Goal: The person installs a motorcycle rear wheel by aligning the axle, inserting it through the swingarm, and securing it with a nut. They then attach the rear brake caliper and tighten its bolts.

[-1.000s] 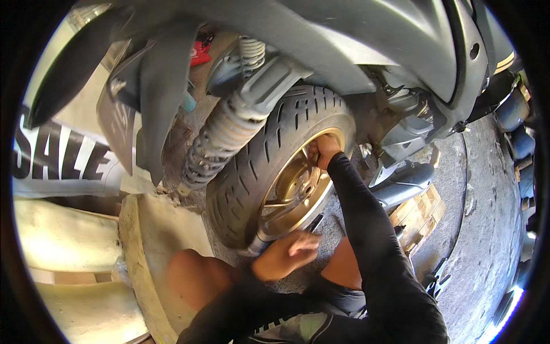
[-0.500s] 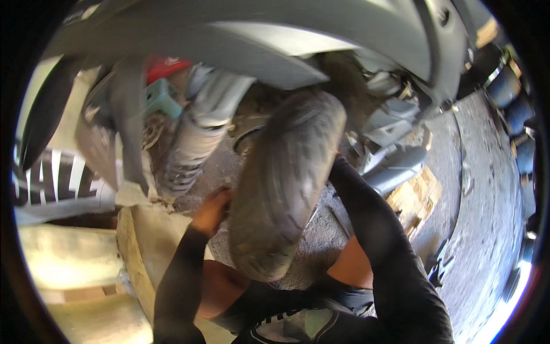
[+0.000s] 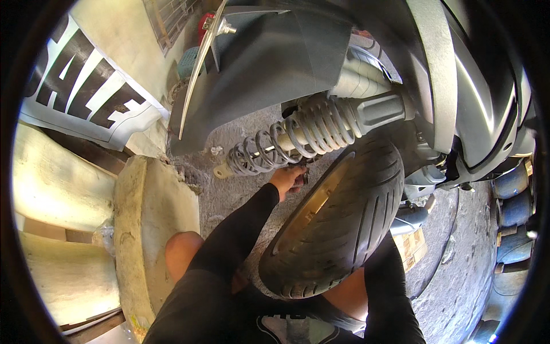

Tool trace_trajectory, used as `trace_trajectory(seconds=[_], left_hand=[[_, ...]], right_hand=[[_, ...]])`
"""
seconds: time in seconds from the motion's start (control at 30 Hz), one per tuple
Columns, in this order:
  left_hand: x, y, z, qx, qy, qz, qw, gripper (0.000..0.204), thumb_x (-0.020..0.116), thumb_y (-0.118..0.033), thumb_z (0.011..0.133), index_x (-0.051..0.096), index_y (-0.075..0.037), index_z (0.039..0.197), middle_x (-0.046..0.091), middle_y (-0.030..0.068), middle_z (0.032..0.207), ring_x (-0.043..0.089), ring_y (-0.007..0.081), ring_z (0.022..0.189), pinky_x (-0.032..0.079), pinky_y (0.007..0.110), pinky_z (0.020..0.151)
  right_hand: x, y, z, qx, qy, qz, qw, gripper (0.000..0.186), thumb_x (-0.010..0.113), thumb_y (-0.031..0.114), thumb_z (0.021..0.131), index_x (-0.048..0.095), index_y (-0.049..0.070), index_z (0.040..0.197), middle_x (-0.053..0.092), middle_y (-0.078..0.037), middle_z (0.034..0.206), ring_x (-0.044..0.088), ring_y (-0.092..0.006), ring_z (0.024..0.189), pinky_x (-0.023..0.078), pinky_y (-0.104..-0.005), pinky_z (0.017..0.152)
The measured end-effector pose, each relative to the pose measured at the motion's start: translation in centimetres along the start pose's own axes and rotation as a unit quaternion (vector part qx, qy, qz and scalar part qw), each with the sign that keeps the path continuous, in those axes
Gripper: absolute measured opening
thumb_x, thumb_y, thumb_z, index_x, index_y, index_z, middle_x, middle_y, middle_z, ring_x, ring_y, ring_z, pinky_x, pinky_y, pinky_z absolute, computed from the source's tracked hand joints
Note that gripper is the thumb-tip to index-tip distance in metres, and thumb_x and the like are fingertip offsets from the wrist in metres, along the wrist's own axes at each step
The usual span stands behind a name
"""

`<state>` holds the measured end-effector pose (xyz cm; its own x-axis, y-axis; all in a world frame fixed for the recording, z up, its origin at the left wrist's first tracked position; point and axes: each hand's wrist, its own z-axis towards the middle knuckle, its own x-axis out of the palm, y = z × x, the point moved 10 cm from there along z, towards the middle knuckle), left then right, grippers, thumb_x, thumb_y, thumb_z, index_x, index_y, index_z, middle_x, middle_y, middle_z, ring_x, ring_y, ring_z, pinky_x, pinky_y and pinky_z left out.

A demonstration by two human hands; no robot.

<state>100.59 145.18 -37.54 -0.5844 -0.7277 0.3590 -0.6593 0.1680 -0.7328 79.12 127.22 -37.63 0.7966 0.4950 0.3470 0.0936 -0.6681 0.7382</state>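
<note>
A scooter wheel with a worn black tyre (image 3: 358,229) stands tilted between my knees, its gold-coloured rim (image 3: 321,198) facing left. Just left of that rim, my left hand (image 3: 286,181) is closed, fingers curled round a small dark part that I cannot make out. Above this hand a shock absorber with a grey coil spring (image 3: 286,140) slants down to the left, its lower eye end hanging free. My right forearm (image 3: 387,281) passes behind the right side of the tyre, which hides the right hand.
A dark mudguard (image 3: 269,69) and grey body panels (image 3: 481,74) of the scooter overhang the wheel. At left are a pale concrete block (image 3: 152,229) and a printed banner (image 3: 86,86). Cardboard (image 3: 409,249) lies on the rough floor at right, with blue pots (image 3: 510,186) beyond.
The view has shifted, bringing the whole spring and the gold rim into sight. My left hand has gone from beside the tyre to below the spring. My right hand has passed behind the tyre.
</note>
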Motion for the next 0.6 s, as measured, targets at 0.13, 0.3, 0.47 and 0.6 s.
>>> trace_trajectory(seconds=[0.13, 0.3, 0.47, 0.6], left_hand=[[0.9, 2.7, -1.1, -0.056, 0.067, 0.054, 0.995, 0.02, 0.07, -0.024, 0.083, 0.063, -0.007, 0.09, 0.061, 0.0013, 0.077, 0.06, 0.0126, 0.065, 0.049, 0.03, 0.055], [-3.0, 8.0, 0.3, -0.028, 0.155, 0.41, 0.898, 0.035, 0.067, -0.037, 0.08, 0.068, -0.002, 0.079, 0.066, 0.0086, 0.074, 0.06, 0.0172, 0.061, 0.048, 0.035, 0.055], [-12.1, 16.4, 2.6, -0.133, 0.175, 0.812, 0.54, 0.042, 0.068, -0.044, 0.071, 0.074, -0.005, 0.084, 0.07, 0.0162, 0.086, 0.067, 0.0299, 0.081, 0.053, 0.047, 0.074], [-13.6, 12.8, 2.7, -0.161, 0.087, 0.874, 0.451, 0.037, 0.065, -0.038, 0.074, 0.071, -0.004, 0.089, 0.068, 0.0206, 0.091, 0.065, 0.0348, 0.086, 0.051, 0.047, 0.078]], right_hand=[[0.5, 0.2, 0.6, -0.006, 0.0, -0.005, 1.0, 0.006, 0.058, 0.015, 0.081, 0.064, 0.013, 0.082, 0.062, -0.004, 0.072, 0.058, -0.0185, 0.065, 0.047, -0.0342, 0.059], [2.8, 1.2, 2.7, -0.012, 0.023, -0.006, 1.0, 0.005, 0.06, 0.014, 0.078, 0.064, 0.013, 0.081, 0.063, -0.004, 0.073, 0.06, -0.019, 0.066, 0.048, -0.034, 0.06], [3.8, 2.5, 3.5, -0.027, 0.035, 0.005, 0.999, 0.006, 0.062, 0.013, 0.076, 0.065, 0.013, 0.08, 0.064, -0.004, 0.073, 0.061, -0.0195, 0.068, 0.049, -0.0338, 0.061], [4.7, 3.4, 4.1, -0.041, 0.051, 0.0, 0.998, 0.007, 0.064, 0.012, 0.073, 0.065, 0.012, 0.08, 0.065, -0.004, 0.074, 0.062, -0.0199, 0.07, 0.049, -0.0337, 0.062]])
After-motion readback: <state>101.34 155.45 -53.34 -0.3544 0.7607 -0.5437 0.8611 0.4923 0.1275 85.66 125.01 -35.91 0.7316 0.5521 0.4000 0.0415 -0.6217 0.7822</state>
